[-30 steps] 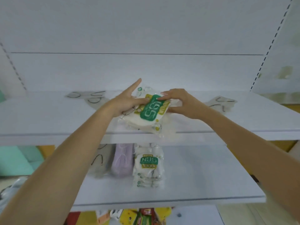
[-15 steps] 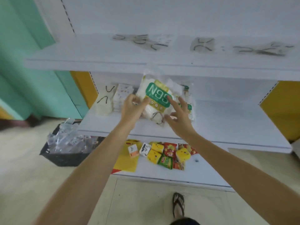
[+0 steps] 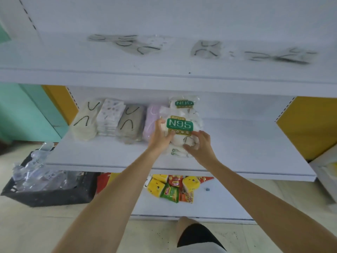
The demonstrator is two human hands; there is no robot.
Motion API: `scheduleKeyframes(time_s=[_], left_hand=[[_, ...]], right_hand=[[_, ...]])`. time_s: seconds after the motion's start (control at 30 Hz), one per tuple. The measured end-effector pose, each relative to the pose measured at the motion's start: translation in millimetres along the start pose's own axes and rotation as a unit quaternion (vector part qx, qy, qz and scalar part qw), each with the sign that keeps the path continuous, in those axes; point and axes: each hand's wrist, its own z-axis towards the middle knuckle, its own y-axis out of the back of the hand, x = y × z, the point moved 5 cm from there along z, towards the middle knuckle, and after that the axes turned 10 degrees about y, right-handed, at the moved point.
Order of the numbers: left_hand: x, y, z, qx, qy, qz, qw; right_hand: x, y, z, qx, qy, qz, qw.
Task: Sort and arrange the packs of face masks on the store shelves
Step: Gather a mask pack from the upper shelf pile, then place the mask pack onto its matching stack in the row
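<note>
Inside black crate (image 3: 45, 199), clear packs (image 3: 37, 173)

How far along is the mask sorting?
Done: cream pile, patterned pile, grey pile and lilac pile stand side by side on the middle shelf. In hand: left hand and right hand hold an N95 pack over the N95 pile. Left: loose packs lie scattered on the top shelf.

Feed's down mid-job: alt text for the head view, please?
The left hand and right hand hold an N95 pack over the middle shelf, in front of another N95 pack and right of a row of mask packs. Loose masks lie on the top shelf, snack packets on the bottom one.
</note>
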Motion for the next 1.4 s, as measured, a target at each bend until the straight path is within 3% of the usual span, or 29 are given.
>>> scheduleKeyframes(time_s=[0.23,0.33,0.47,0.67,0.8,0.93,1.1,1.23,1.4], left_hand=[[-30,-45,106,0.017,-0.018,-0.028,0.999],[-29,-56,151,0.005,-0.045,0.017,0.999],[-12,-75,197,0.056,-0.015,0.094,0.994],[-7,-80,222,0.014,-0.022,0.160,0.987],[0,-66,197,-0.004,-0.063,0.219,0.974],[15,-31,153,-0.014,-0.102,0.302,0.948],[24,24,59,-0.005,-0.136,0.384,0.913],[17,74,-14,-0.008,-0.268,0.430,0.862],[-28,128,-84,-0.099,-0.466,0.426,0.769]], right_hand=[[-28,33,104,-0.058,0.073,-0.043,0.995],[-44,33,153,-0.088,0.110,-0.066,0.988],[-82,16,194,-0.035,0.066,-0.100,0.992],[-89,19,217,-0.004,0.061,-0.154,0.986],[-78,25,197,-0.001,0.088,-0.259,0.962],[-51,22,161,0.043,0.137,-0.358,0.923],[4,-7,85,0.144,0.160,-0.368,0.905],[55,-34,21,0.202,0.228,-0.355,0.884],[126,-37,-27,0.177,0.330,-0.348,0.860]])
